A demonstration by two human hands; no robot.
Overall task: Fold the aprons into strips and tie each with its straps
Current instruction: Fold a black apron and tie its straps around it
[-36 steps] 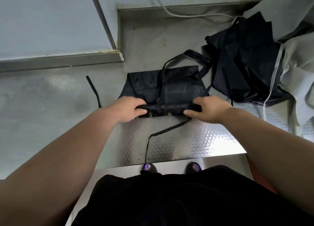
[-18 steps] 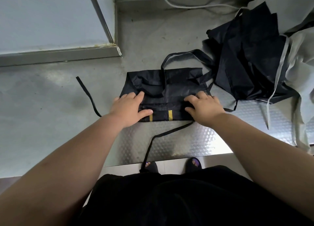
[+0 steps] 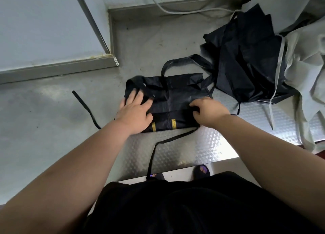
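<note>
One fold has gone into the black apron (image 3: 177,100) in the last second: the near edge that both hands were gripping now lies turned over as a flat band, its yellow stripes (image 3: 173,123) showing, on the steel table (image 3: 184,154). Judging by the wide cloth left, more folds are needed before it is a strip, and the straps (image 3: 175,137) lie loose. The left hand (image 3: 135,114) has slid up onto the unfolded part, fingers straight and spread, pressing it flat. The right hand (image 3: 209,112) curls fingers and thumb round the band's right end, apparently pinching it.
</note>
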